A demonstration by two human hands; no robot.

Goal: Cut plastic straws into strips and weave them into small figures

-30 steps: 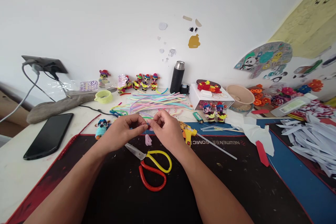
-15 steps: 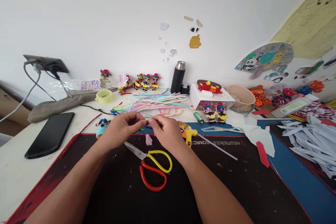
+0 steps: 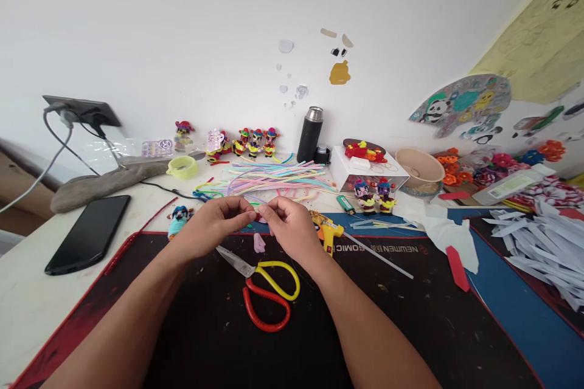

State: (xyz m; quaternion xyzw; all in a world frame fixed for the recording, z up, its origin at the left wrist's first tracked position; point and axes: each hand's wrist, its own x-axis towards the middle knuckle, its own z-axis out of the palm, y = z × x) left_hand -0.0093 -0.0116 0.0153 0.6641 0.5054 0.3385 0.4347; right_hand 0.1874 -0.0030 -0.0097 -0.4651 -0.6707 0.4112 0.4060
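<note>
My left hand [image 3: 228,222] and my right hand [image 3: 288,225] meet over the far edge of the dark mat, thumbs and fingertips pinched close together. Whatever they pinch is mostly hidden; a tiny reddish bit shows between the fingertips, too small to name. Just below lies a small folded pink piece [image 3: 259,243]. Nearer me, a pair of scissors [image 3: 249,270] with one yellow and one red handle rests on the mat. Beside my left wrist sits a small turquoise-bodied figure [image 3: 179,222]. A yellow glue gun [image 3: 329,232] with a clear glue stick lies just right of my right hand.
Pastel pipe cleaners [image 3: 283,175] lie behind my hands. A black flask [image 3: 310,135] and small figures [image 3: 255,141] stand by the wall. A phone [image 3: 89,234] lies left; a white box [image 3: 368,169], a bowl [image 3: 418,164] and paper strips [image 3: 542,249] are right.
The fingertips have drawn slightly apart, and a reddish bit now shows between them. The scissors and the pink piece stay where they were.
</note>
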